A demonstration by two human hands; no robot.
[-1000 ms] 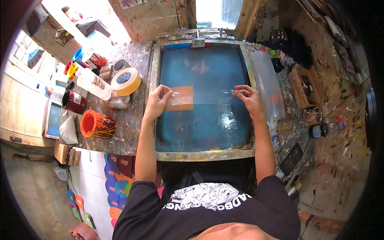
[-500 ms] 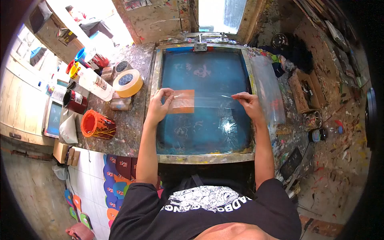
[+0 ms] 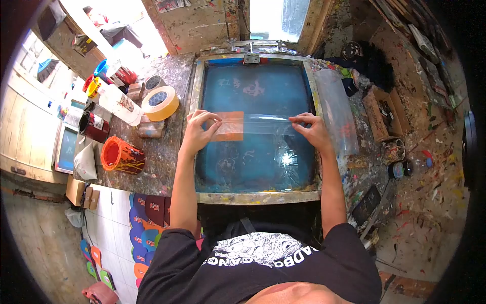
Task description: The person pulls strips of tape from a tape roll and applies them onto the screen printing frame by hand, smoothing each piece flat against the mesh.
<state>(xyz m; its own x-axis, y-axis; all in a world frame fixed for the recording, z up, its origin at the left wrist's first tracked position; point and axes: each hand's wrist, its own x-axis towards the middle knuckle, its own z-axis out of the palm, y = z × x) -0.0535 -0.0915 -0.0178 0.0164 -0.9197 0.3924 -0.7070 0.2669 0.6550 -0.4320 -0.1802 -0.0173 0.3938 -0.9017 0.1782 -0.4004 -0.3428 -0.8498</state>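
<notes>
A strip of clear plastic film or tape [image 3: 268, 121] stretches between my two hands over the blue mesh of a framed printing screen [image 3: 253, 198]. My left hand [image 3: 200, 129] pinches its left end between thumb and fingers, over the screen's left edge. Its right end is pinched by my right hand [image 3: 312, 130], near the right side of the frame. Through the strip shows an orange rectangle [image 3: 232, 137] at the left of the mesh. Pale figures mark the mesh above and below. Whether the strip touches the screen I cannot tell.
Left of the screen are an orange paint tub [image 3: 121, 156], a tape roll [image 3: 161, 103], a white bottle [image 3: 120, 105] and a dark red jar [image 3: 93, 126]. To the right lie a clear plastic sheet [image 3: 336, 111] and a cardboard box [image 3: 378, 119]. A person [image 3: 119, 33] sits beyond the doorway.
My right hand has shifted slightly left, and the strip's upper edge now catches more light. My left hand still pinches the other end. The whole view has moved a little.
</notes>
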